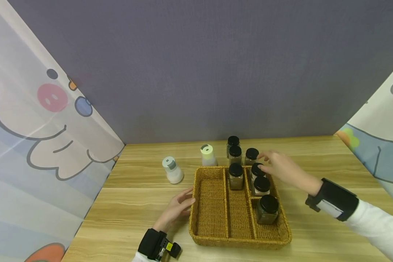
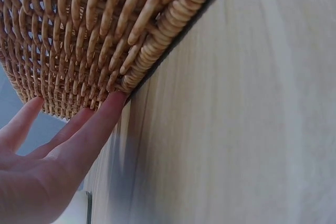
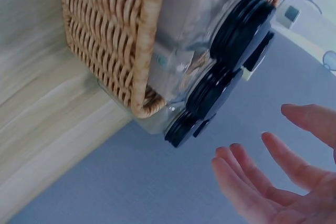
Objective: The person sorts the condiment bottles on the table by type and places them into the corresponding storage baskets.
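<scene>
A wicker basket (image 1: 209,203) with compartments sits on the table. My left hand (image 1: 176,208) touches its left wall, and in the left wrist view straight fingertips (image 2: 113,100) rest against the weave near the bottom edge. My right hand (image 1: 280,165) hovers by the back right compartment, fingers spread and holding nothing. In the right wrist view those fingers (image 3: 283,153) are apart from the black lids. Two black-lidded jars (image 1: 262,184) of pale contents stand in that compartment. A darker jar (image 1: 267,209) is in the front right one, and another jar (image 1: 236,176) in the middle one.
Behind the basket stand several more black-lidded jars (image 1: 234,154). To the left are two white bottles, one with a yellow-green top (image 1: 208,155), the other with a grey-blue top (image 1: 172,170). A grey panel (image 1: 216,72) rises at the table's back edge.
</scene>
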### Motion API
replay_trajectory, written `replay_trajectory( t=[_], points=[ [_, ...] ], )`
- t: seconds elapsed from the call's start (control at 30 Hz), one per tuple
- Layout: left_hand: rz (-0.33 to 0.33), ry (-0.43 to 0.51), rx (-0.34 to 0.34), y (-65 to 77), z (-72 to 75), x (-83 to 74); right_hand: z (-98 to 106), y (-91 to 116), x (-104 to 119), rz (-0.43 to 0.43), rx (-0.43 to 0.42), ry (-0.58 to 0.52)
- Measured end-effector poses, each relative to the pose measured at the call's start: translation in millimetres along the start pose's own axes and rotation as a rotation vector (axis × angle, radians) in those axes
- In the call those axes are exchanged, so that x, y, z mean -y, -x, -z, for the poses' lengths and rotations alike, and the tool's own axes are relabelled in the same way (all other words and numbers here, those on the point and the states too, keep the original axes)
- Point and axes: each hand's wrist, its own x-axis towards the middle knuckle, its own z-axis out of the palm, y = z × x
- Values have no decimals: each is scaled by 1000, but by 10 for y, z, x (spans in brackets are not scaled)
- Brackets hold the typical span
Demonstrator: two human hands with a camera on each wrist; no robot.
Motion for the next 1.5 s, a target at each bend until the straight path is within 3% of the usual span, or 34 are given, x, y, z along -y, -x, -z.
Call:
replay_trajectory(
  t=[0.73,1.5],
  points=[
    [2,-3,4,19,13,16,-22,-454,-215,-34,85,-33],
    [-8,4,8,18,7,24,-230,-628,-459,-16,133,-81]
  ],
)
